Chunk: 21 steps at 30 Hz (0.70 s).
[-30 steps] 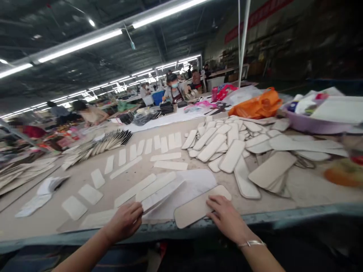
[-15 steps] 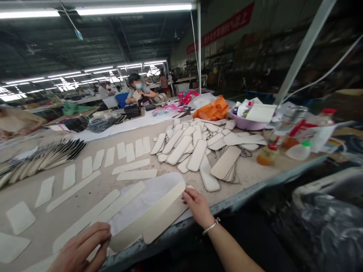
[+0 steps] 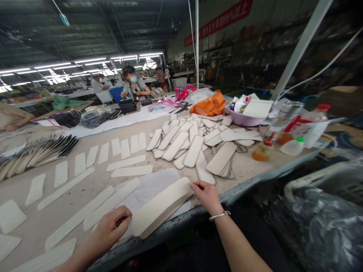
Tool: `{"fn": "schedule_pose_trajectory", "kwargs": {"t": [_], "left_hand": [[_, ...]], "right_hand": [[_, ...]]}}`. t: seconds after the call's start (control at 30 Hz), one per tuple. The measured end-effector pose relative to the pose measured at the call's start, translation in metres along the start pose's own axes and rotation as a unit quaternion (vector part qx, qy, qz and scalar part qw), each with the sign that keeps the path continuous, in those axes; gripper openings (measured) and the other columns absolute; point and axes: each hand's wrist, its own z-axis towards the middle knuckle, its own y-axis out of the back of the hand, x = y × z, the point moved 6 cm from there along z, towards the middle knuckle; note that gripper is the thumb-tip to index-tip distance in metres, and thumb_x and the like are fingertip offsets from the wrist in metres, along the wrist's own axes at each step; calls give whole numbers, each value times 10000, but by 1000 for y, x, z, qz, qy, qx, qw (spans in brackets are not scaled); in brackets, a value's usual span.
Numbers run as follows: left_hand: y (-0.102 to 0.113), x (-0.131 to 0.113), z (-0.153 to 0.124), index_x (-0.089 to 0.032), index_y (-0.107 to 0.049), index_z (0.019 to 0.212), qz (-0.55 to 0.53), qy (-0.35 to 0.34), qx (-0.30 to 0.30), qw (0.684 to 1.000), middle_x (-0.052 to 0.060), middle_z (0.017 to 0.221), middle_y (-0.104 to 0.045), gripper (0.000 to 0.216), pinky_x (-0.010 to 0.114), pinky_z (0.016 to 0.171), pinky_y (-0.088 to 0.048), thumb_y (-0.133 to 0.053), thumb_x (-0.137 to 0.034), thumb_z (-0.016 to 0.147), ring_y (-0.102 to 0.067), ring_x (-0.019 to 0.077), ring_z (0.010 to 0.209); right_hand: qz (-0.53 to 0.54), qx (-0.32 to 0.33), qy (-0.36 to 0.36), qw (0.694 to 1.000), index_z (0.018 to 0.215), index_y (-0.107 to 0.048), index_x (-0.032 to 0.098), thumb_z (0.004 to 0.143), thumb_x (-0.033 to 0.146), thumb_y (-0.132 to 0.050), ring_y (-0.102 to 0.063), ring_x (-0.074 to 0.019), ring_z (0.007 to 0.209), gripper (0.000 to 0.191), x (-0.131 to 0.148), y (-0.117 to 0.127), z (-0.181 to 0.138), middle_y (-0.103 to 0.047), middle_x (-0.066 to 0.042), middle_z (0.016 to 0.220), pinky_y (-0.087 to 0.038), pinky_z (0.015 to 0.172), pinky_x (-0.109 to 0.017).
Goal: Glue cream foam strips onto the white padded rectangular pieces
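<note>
**Factory bench, both hands on one long panel**

Beige benchtop runs across a lit workshop. Well left of the heap of rounded cut pieces, flat cream strips lie in rows. Nearer, below and left of that heap, the left hand curls against one end of a long cream panel; whether it clamps, I cannot tell. The panel lies slantwise at the bench's near edge, on a white sheet. Just below the heap, the right hand pinches the panel's other end. It looks light, thin and bendy, so it is best held at both ends. A lavender basin sits right of the heap.
</note>
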Motion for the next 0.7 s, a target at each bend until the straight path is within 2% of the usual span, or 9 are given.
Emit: {"fn": "schedule_pose_trajectory", "kwargs": {"t": [0.13, 0.27, 0.43, 0.7], "left_hand": [[-32, 24, 15, -197, -529, 665, -63, 118, 69, 989, -31, 553, -512, 233, 236, 537, -398, -376, -336, 773, -519, 139, 524], [-55, 39, 17, -190, -532, 656, -86, 146, 96, 981, -41, 511, -501, 222, 236, 531, -382, -377, -319, 749, -513, 135, 491], [-64, 46, 17, -185, -544, 656, -79, 168, 108, 977, -28, 541, -551, 207, 238, 515, -382, -387, -301, 725, -548, 141, 490], [-64, 45, 18, -191, -563, 657, -42, 188, 107, 975, -15, 533, -603, 207, 235, 518, -367, -385, -271, 727, -583, 154, 527]], "right_hand": [[-187, 4, 5, 982, 729, -673, 195, 827, 376, -496, -590, -156, 666, 271, -6, 2, 7, -671, -26, 683, -385, 632, -249], [-293, 30, -16, 955, 725, -668, 190, 859, 403, -456, -615, -176, 725, 330, -13, -5, 12, -689, -58, 729, -384, 657, -257], [-358, 50, -36, 932, 754, -682, 206, 860, 447, -440, -631, -209, 789, 358, -16, -11, 17, -702, -83, 800, -405, 687, -285], [-384, 60, -50, 920, 725, -680, 205, 844, 471, -442, -632, -241, 816, 376, -12, -12, 19, -699, -98, 805, -415, 685, -311]]}}
